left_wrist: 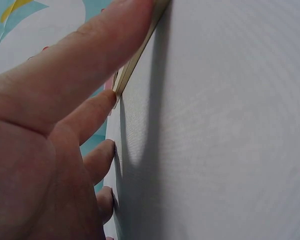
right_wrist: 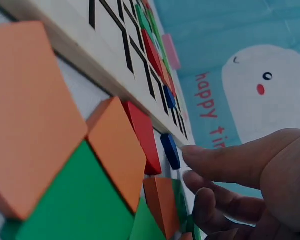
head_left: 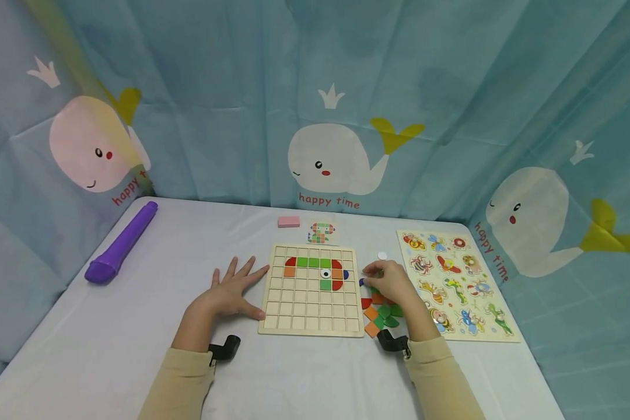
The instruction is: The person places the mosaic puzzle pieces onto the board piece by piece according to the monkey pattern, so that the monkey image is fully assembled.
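Note:
A wooden grid board (head_left: 294, 309) lies on the white table, holding red, green and orange pieces, an eye piece (head_left: 325, 273) and a blue half-round piece (head_left: 346, 275). My left hand (head_left: 230, 294) is spread on the table, its thumb and index fingertip against the board's left edge. To the board's right, my right hand (head_left: 391, 283) has its thumb and index fingertips beside a loose blue piece (right_wrist: 170, 151), with a small gap visible in the right wrist view. Loose orange pieces (right_wrist: 118, 142), green pieces (right_wrist: 80, 200) and a red piece (right_wrist: 142, 135) lie near that hand.
A pattern card (head_left: 321, 232) and a pink block (head_left: 289, 221) lie behind the board. An insect puzzle board (head_left: 457, 286) stands right, partly behind the right forearm. A white round piece (head_left: 382, 255) lies between. A purple microphone-shaped object (head_left: 123, 242) lies far left.

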